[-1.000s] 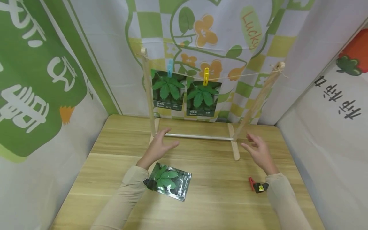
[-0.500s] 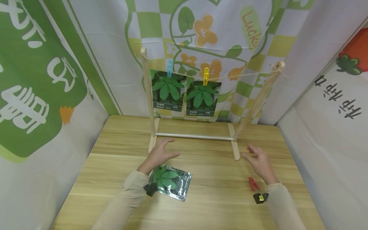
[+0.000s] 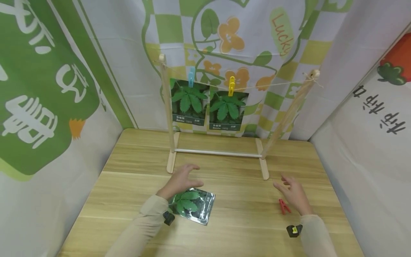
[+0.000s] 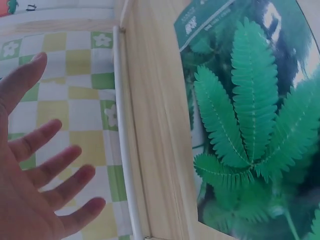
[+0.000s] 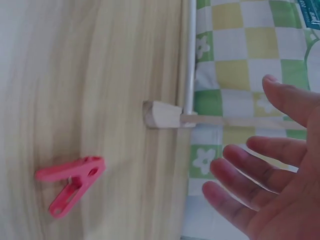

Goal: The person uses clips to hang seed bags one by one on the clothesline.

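Observation:
My left hand [image 3: 180,181] hovers just beyond a glossy green packet [image 3: 194,207] with a leaf picture, its fingers spread and holding nothing. The same packet [image 4: 245,110] fills the right side of the left wrist view. Over the table at the right, my right hand [image 3: 294,192] is also spread with nothing in it. Close beneath it lies a red clothespin [image 3: 284,206], which the right wrist view shows as a pinkish-red clothespin [image 5: 71,182] on the wood. Neither hand touches anything.
A wooden rack with a left post [image 3: 168,107], a right post [image 3: 287,114] and a white crossbar [image 3: 218,153] stands at the back. From its string hang two leaf packets, under a blue clothespin [image 3: 191,76] and a yellow clothespin [image 3: 231,86]. A printed curtain [image 3: 173,28] hangs behind.
Both hands have drawn back from the rack toward the near side of the table, staying spread. The hanging packets, loose packet and red clothespin stay where they were.

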A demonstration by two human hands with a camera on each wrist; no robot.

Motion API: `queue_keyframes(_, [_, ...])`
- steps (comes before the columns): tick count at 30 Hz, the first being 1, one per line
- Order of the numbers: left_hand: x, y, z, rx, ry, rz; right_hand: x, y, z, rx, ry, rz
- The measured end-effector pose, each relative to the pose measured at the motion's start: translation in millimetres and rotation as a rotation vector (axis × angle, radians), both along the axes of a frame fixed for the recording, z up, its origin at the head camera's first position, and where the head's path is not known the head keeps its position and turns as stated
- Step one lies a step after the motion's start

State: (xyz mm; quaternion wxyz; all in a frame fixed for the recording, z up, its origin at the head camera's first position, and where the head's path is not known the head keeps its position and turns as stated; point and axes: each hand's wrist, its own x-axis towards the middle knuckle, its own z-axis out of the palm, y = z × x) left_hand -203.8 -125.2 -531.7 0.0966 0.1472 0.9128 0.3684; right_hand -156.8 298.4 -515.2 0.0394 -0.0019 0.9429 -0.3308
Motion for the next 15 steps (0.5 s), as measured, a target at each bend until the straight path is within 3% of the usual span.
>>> queue_keyframes(5, [-0.5, 1.3, -5.5, -0.048, -0.004, -0.059, 7.4, 7.1, -5.5, 0.059, -0.096, 0.016])
queue_keyframes(15, [7.4, 3.7, -15.1, -0.183, -0.024, -0.239, 14.6, 13.9, -21.9, 0.135, -0.218, 0.078])
